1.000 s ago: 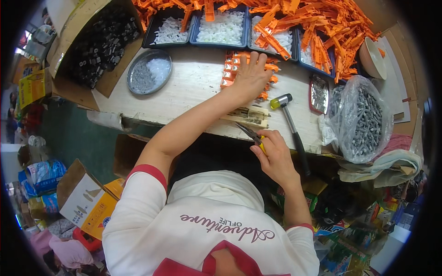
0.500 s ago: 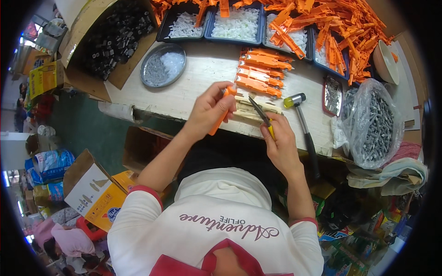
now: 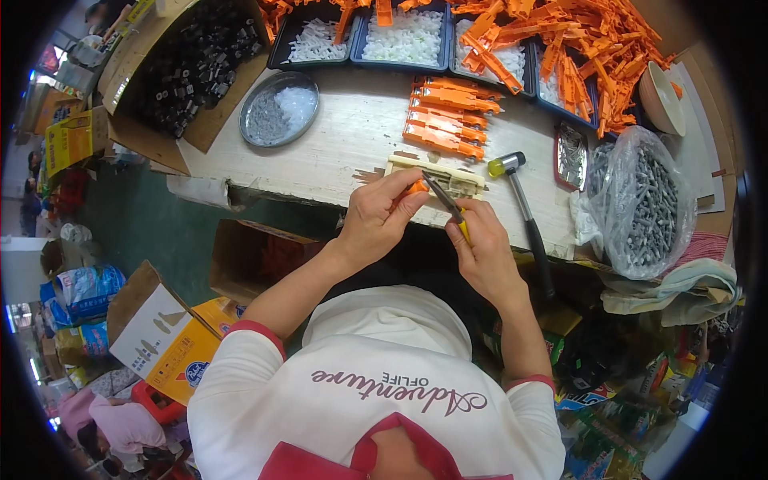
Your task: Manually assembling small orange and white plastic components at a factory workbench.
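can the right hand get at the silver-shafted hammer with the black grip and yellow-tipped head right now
Probably yes: the right hand is close beside the hammer, with nothing visible between them. However, it holds yellow-handled metal pliers, so it would likely need to release those first.

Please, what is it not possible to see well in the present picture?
In the head view:
Orange part: mostly hidden by the left hand.
Pliers: handles mostly covered by the right hand; whether the tips touch the orange part is too small to tell.
Orange pile: cut off by the upper edge.
Grey bits: too small to tell apart.
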A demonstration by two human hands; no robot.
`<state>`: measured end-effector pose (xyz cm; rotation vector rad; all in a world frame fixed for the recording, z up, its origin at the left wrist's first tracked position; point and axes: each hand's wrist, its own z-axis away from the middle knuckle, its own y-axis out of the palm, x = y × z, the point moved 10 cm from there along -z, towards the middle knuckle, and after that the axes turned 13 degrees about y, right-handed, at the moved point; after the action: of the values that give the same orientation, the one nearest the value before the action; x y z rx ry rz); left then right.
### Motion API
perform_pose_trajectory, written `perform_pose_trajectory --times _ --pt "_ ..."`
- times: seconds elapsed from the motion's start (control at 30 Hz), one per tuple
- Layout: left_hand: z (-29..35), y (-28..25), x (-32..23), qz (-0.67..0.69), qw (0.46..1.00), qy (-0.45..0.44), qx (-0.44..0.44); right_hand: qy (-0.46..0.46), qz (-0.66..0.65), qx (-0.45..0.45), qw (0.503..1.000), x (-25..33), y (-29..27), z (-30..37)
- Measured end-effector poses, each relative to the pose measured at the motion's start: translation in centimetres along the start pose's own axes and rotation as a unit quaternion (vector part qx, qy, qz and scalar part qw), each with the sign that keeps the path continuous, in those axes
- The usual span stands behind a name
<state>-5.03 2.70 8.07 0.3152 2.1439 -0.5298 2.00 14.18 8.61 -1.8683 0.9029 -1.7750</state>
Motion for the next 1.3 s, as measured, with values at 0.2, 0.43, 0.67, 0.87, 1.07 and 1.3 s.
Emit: perform_pose_trajectory --times 0.2,0.43,0.67,0.87,1.07,1.3 --pt "0.5 -0.2 0.3 0.015 0.999 -0.025 0.016 0.002 0.010 0.047 0.999 0.2 1.0 0.4" --pt "5.6 3.0 5.3 0.458 0.798 -0.381 0.090 -0.001 0.073 0.122 0.990 0.1 2.3 1.3" --pt "8.6 3.7 3.3 0.653 0.640 -0.390 0.110 -0.059 0.079 0.153 0.983 2.0 3.6 1.6" --pt "15.5 -4.3 8.5 0.258 0.832 -0.480 0.104 -0.069 0.094 0.142 0.983 1.5 4.6 1.5" --pt "20.6 -13.5 13.0 -0.459 0.798 -0.290 0.262 -0.037 0.081 0.130 0.988 -0.2 3.5 1.3" --pt "-1.0 -2.7 3.3 -0.177 0.971 0.013 0.161 -0.040 0.053 0.094 0.993 0.0 2.7 1.3"
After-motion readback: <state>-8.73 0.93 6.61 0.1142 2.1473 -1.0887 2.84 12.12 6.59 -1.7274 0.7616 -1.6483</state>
